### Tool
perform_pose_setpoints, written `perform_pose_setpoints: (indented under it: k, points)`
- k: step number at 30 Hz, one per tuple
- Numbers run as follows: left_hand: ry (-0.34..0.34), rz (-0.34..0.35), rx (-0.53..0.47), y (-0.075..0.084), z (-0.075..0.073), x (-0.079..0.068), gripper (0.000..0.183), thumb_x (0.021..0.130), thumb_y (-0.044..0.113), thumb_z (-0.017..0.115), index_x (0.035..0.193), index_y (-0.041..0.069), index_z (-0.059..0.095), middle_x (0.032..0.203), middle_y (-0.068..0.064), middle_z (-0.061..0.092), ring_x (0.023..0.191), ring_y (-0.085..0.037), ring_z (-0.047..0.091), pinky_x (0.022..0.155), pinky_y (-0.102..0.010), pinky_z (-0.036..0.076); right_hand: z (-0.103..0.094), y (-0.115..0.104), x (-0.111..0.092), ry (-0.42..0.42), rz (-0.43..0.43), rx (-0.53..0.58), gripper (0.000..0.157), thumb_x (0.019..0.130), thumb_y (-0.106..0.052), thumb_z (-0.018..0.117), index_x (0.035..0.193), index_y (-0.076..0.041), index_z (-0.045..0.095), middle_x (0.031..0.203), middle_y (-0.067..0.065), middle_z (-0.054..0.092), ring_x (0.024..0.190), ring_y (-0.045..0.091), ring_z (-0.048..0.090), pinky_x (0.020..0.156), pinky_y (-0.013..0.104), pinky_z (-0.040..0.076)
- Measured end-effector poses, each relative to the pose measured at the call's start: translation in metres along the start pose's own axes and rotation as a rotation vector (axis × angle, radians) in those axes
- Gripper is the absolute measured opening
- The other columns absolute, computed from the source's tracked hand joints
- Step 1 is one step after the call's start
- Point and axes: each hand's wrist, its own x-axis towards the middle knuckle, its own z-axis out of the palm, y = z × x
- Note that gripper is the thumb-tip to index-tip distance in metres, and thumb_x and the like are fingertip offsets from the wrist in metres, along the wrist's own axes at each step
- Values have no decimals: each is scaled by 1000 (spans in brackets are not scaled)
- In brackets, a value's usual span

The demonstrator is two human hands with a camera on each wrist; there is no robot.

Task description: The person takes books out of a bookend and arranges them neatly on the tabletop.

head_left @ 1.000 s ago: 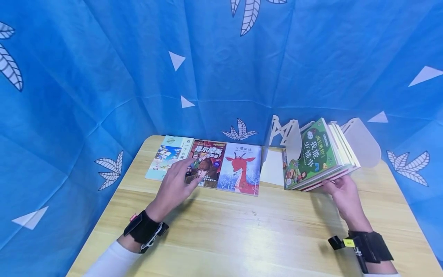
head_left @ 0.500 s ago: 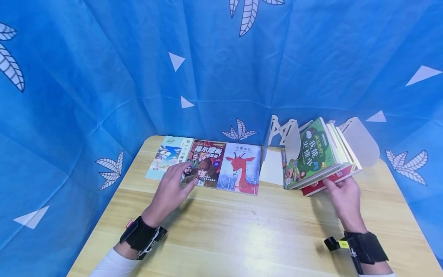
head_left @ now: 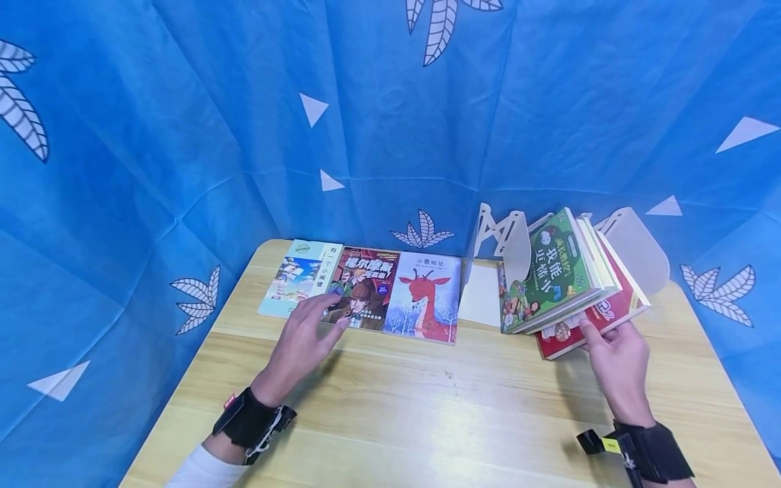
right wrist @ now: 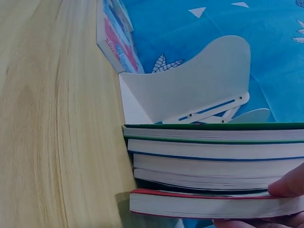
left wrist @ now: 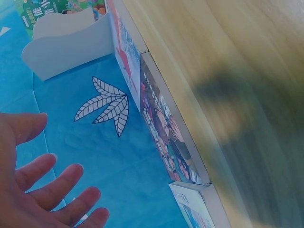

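My right hand [head_left: 619,362] pinches a red book [head_left: 594,315] by its front edge, thumb on the cover and fingers beneath. That book sticks out from a leaning row of books headed by a green book [head_left: 552,268]. In the right wrist view the red book [right wrist: 213,203] lies apart from the others near its bottom end. My left hand [head_left: 299,346] hovers with fingers spread near a brown-red detective book [head_left: 366,288], holding nothing. Beside that lie a blue-white deer book [head_left: 424,298] and a pale green book [head_left: 299,278].
A white expandable bookend rack [head_left: 517,245] holds the leaning row; its right end plate [head_left: 634,251] stands behind the books. A blue leaf-print curtain [head_left: 390,122] hangs close behind the wooden table [head_left: 439,407].
My right hand has drawn the red book out of the row, toward me and to the right, so more of its cover shows. My left hand has barely shifted.
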Motion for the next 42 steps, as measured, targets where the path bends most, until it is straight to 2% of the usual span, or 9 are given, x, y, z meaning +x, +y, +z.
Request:
perform_pose_setpoints:
  k: [9,17,23,29,36,39,42]
  points:
    - [35,32,-20,0,0,-4,44,85,23,71,124,7,57,125,-16,59,117,-31,50,98,-49,42,-11,-1,-12,-2,2,-90,43,94,-31,59,125,-2,54,110,21,65,81,1,63,61,13,50]
    - [11,9,-22,2,0,-7,44,87,23,69,127,11,56,127,-14,58,120,-26,48,100,-46,41,-25,-2,-27,-27,48,-103,47,95,-34,57,129,-1,51,115,23,63,79,-2,61,60,13,51]
    - [0,-9,-22,3,0,-8,44,87,20,68,128,11,55,127,-12,58,120,-26,49,101,-44,41,-32,-2,-39,14,80,-119,47,94,-32,58,128,1,52,112,25,63,72,-9,58,57,13,50]
    - [0,-9,-25,3,0,-9,44,86,20,69,127,10,56,125,-15,59,118,-27,50,100,-46,42,-39,-2,-49,44,121,-145,46,93,-32,60,127,0,54,111,25,63,70,-9,57,55,12,49]
    - [-3,-7,-17,5,0,-8,44,87,21,68,128,12,55,127,-12,58,120,-25,49,100,-45,41,-50,-7,-57,65,187,-195,50,92,-34,61,127,1,54,108,26,64,62,-12,53,52,12,46]
    - [4,5,-28,7,-1,-8,44,87,20,68,128,11,55,127,-13,58,119,-28,49,100,-46,42,-55,-10,-60,59,203,-233,52,92,-36,62,129,0,52,111,26,62,68,-3,60,52,10,44]
    - [10,17,-36,8,-2,-8,45,86,21,68,128,11,55,127,-14,58,119,-29,49,100,-47,42,-60,-14,-63,43,235,-251,57,92,-38,61,133,-1,49,117,27,59,80,18,67,53,10,46]
